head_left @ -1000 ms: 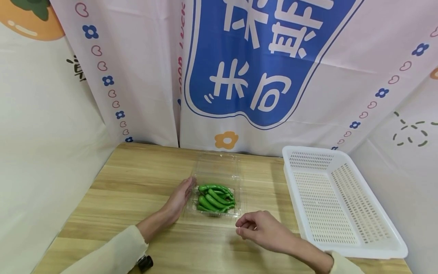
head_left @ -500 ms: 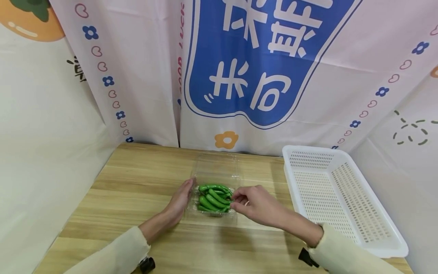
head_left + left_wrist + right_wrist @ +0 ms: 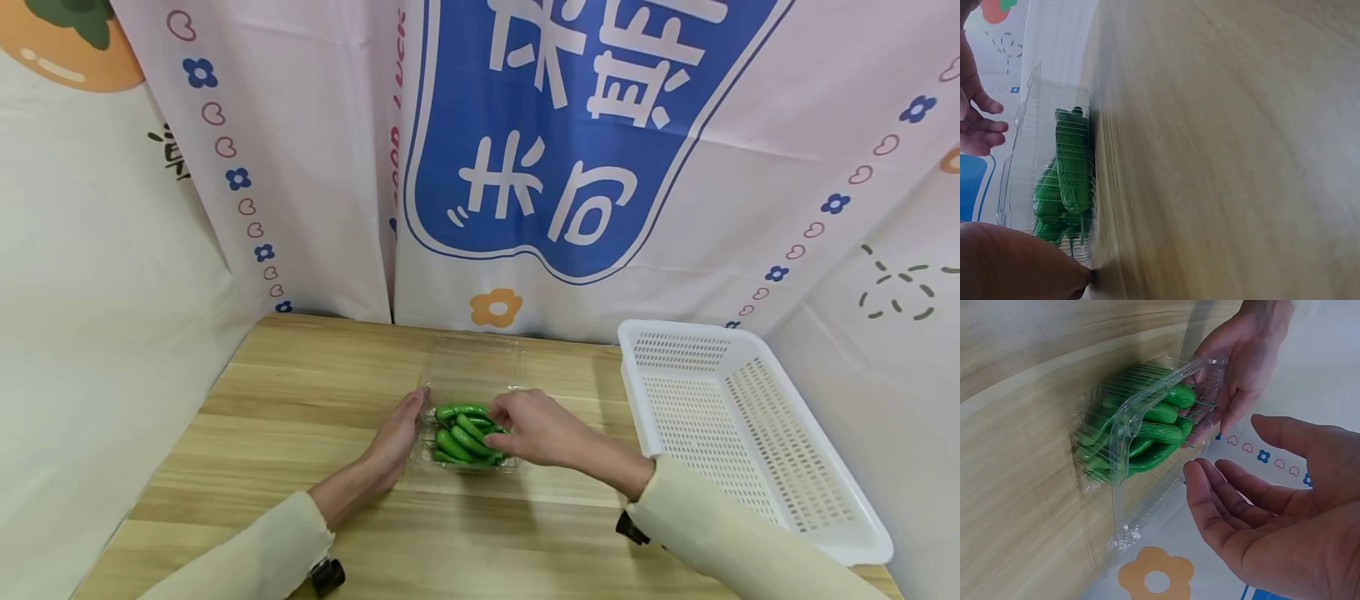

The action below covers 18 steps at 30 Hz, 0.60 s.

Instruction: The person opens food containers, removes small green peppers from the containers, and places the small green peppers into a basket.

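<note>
A clear plastic clamshell box stands on the table with its lid folded back toward the cloth. Several green chili peppers lie heaped in its base. My left hand rests along the box's left side, its fingers extended against the wall. Above the right part of the heap is my right hand, hiding some pepper tips in the head view. In the right wrist view its thumb and bent fingers are apart with nothing between them, just off the box rim.
A white perforated plastic basket stands at the right of the wooden table, partly overlapped by the right sleeve. A printed cloth hangs at the back edge, with more cloth at both sides.
My right hand has moved from the table in front of the box up and left to over the peppers. My left hand stays at the box's side.
</note>
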Motion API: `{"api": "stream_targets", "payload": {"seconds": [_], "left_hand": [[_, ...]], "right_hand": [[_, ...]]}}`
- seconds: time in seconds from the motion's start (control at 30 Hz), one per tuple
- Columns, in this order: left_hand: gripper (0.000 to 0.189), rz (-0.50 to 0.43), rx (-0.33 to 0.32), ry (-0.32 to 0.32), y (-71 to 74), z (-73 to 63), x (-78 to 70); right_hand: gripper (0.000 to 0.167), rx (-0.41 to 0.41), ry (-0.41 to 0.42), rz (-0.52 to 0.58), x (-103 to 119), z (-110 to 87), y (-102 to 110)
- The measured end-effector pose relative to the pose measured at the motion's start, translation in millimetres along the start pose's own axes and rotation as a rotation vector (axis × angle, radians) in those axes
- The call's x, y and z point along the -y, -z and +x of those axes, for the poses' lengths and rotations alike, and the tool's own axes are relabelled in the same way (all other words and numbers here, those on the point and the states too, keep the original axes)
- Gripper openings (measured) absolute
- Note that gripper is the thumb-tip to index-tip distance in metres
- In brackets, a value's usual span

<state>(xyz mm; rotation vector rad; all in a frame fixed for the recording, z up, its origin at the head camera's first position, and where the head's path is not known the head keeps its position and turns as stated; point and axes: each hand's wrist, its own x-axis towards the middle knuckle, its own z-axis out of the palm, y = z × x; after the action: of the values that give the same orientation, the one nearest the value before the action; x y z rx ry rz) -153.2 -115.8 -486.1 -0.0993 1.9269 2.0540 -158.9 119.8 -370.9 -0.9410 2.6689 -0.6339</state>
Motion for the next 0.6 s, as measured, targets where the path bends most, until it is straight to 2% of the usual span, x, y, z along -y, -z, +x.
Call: {"api": "stream_targets", "payload": {"seconds": [0.13,0.37,0.6], "left_hand": [[0.06,0.005,0.005,-0.007,0.4,0.0,-0.2],[0.058,0.001,-0.01,-0.001,-0.9,0.6,0.6],[0.057,0.013,-0.025,-0.009,-1.4,1.3,-0.5]], "right_hand": [[0.025,0.028,-0.008,-0.021,-2,9.3,-3],[0.022,0.071,-0.024,-0.026,-4,20.7,-7],[0.051,0.077,0.006,-0.018,-7,32.2,-19]]}}
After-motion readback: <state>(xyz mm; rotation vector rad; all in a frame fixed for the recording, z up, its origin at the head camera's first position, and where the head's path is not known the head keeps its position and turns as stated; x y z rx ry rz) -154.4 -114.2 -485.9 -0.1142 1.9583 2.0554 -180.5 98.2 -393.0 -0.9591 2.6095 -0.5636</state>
